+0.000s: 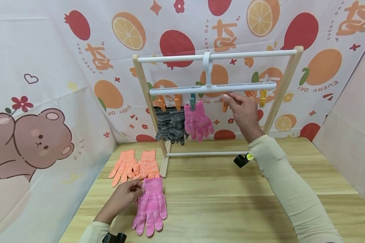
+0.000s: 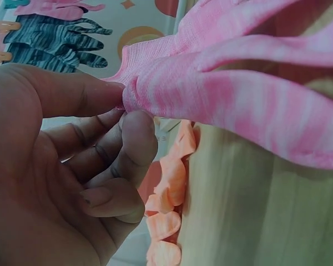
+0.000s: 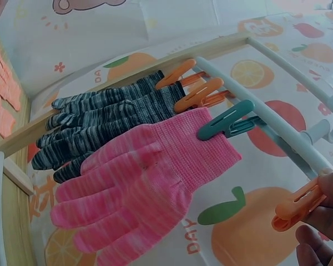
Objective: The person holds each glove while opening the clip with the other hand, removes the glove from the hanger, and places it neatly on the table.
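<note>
Nearest to me, my left hand [image 1: 126,195] pinches a pink striped knit glove [image 1: 152,209] by a corner of its cuff, with thumb and finger pressed together. My other left fingers are loosely bent. This glove is low over the pale wooden table [image 1: 207,202], its fingers pointing back at me; I can't tell if they touch the wood. I think it could slip, because I've got such a little bit. The cuff could also droop, and then a clip might bite a crooked fold.

Just past it lie two orange knit gloves [image 1: 124,165]. If my left hand swings that way, it could push them crooked.

Farther off and up high, my right hand [image 1: 246,113] pinches an orange plastic clip [image 1: 224,105] under the long white hanger [image 1: 176,90]. I can't tell if the clip's mouth is open. If I let go too soon, it could snap on nothing. If I pull hard, the hanger could tip, since one hook holds it on the white round bar [image 1: 170,58].

Beside that, another pink glove [image 1: 197,119] hangs from a green plastic clip [image 1: 192,102], then two black-and-gray striped gloves [image 1: 177,123]. A bump could shake them loose.
</note>
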Demonstrator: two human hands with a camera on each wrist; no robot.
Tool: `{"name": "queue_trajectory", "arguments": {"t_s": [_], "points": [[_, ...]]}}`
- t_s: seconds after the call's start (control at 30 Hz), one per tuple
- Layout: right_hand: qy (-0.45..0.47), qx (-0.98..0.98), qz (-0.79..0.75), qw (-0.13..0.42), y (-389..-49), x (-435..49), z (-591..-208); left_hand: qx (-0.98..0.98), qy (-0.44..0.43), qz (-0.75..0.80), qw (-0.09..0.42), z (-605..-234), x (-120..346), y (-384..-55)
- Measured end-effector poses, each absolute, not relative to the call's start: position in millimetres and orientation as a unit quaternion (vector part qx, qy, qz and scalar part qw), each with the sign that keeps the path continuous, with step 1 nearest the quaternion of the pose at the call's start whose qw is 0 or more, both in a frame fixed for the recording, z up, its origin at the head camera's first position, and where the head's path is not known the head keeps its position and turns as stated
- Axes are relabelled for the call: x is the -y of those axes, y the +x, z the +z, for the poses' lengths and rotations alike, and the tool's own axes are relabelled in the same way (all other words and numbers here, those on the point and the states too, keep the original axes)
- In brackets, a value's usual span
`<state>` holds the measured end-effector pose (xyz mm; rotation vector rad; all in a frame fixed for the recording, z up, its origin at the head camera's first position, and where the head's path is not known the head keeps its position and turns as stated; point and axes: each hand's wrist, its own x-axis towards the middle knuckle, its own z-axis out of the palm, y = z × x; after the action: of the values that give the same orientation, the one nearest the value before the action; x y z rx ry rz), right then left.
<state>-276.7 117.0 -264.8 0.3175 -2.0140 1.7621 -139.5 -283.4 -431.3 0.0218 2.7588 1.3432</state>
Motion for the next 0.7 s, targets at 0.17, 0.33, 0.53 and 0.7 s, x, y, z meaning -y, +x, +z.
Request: {"name": "queue_trajectory", "arguments": {"t_s": [0.17,0.33,0.53,0.7], "points": [[0.116,0.726,0.641,0.221,-276,-117,-265,-0.91,0.017,0.414,0.025,-435,284,-137],[0.119,0.725,0.641,0.222,-277,-116,-265,-0.917,0.02,0.398,0.017,-440,285,-134],[0.116,0.723,0.646,0.217,-278,-116,-266,-0.918,0.008,0.396,0.029,-446,287,-133],[0.12,0.722,0.646,0.216,-279,-116,-266,-0.912,-0.001,0.409,0.036,-450,288,-133]]}}
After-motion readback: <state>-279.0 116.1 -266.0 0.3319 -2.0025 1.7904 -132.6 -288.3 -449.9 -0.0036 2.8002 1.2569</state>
